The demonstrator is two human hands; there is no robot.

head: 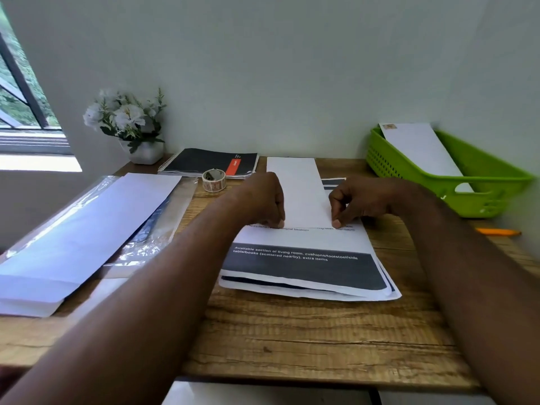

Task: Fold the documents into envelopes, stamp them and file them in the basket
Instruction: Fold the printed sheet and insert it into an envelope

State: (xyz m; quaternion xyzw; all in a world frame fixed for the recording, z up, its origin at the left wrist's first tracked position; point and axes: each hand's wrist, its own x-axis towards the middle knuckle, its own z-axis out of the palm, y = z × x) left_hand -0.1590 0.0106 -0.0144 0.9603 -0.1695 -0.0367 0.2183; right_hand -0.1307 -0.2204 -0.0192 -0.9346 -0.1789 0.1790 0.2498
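Note:
A stack of printed documents lies in the middle of the wooden desk. On top of it lies a long folded white sheet, pointing away from me. My left hand pinches its near left corner and my right hand pinches its near right corner. A pile of white envelopes in clear plastic wrap sits at the left. A roll of stamps stands behind my left hand. The green basket at the right holds one stamped envelope.
A spiral notebook and a white pot of white flowers stand along the back wall at the left. An orange pen lies by the desk's right edge. A window is at the far left. Bare wood shows at the desk's front.

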